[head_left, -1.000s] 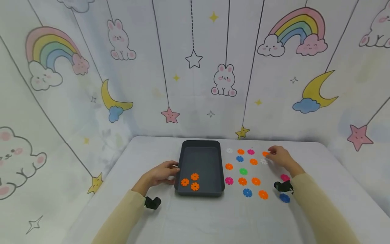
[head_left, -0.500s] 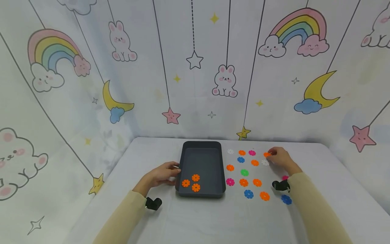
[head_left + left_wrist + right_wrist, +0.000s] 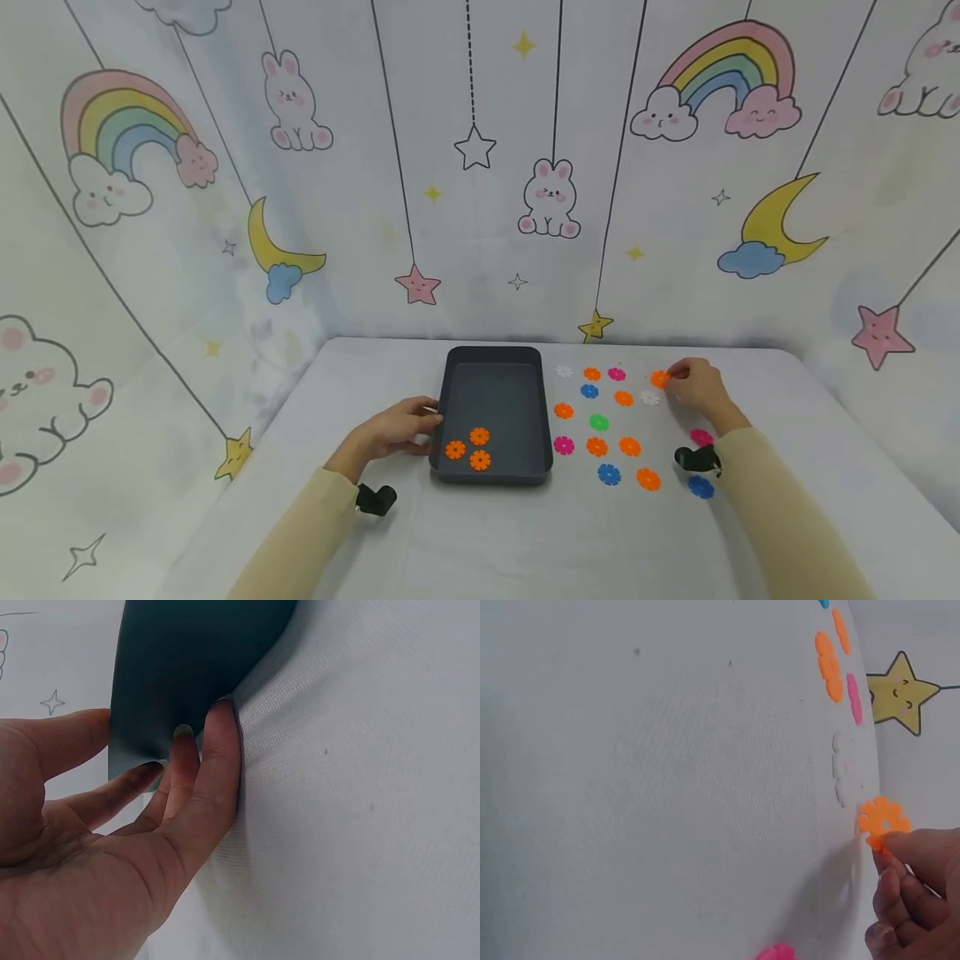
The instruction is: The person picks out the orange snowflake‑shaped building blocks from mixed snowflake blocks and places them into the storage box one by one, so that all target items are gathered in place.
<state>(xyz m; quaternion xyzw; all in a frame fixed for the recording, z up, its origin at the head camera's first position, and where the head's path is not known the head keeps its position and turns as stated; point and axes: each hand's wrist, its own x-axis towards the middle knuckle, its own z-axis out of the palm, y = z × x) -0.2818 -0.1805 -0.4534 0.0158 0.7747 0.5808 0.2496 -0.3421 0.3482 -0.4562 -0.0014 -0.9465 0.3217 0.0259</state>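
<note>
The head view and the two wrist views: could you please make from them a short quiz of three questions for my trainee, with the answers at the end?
1. How many orange pieces lie inside the dark tray?

2. True or false: the left hand is touching the side of the dark tray.

3. What colour is the piece that the right hand pinches?
A) blue
B) orange
C) green

Key: 1. Three. 2. True; the left wrist view shows it at the outer wall. 3. B, orange.
</note>
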